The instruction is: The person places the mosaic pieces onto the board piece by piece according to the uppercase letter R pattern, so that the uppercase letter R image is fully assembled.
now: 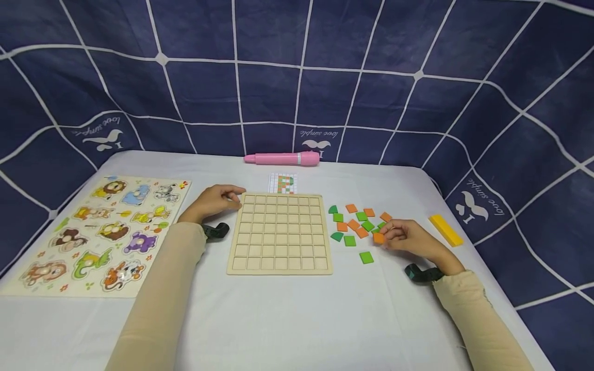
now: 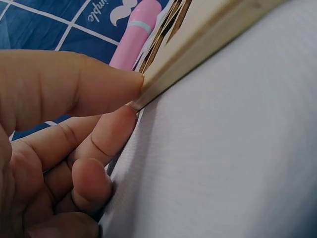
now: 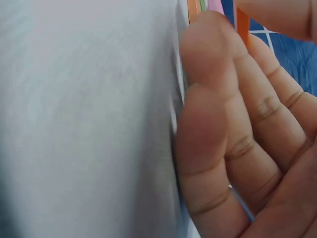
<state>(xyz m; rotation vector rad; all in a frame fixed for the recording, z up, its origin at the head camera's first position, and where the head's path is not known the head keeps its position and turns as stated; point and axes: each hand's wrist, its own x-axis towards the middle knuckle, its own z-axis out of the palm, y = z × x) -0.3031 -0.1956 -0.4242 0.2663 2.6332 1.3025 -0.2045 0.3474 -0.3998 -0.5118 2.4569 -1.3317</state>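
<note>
A wooden grid board (image 1: 280, 272) lies flat in front of me, its square cells bare. My left hand (image 1: 215, 201) holds the board's far left corner, thumb against the side edge and a finger at the corner; the left wrist view shows the thumb (image 2: 114, 87) on the board's edge (image 2: 171, 74). On the right, my right hand (image 1: 406, 238) pinches an orange square tile (image 1: 378, 238) between thumb and fingers, near the loose tiles. The same orange tile (image 3: 241, 27) appears edge-on in the right wrist view. Green square tiles (image 1: 350, 241) and dark green quarter-round pieces (image 1: 337, 236) lie nearby.
A small pattern card (image 1: 284, 183) lies behind the board, with a pink pen-shaped device (image 1: 281, 158) beyond it. An animal puzzle board (image 1: 109, 216) covers the left side. A yellow bar (image 1: 445, 230) lies at the right near the table's edge.
</note>
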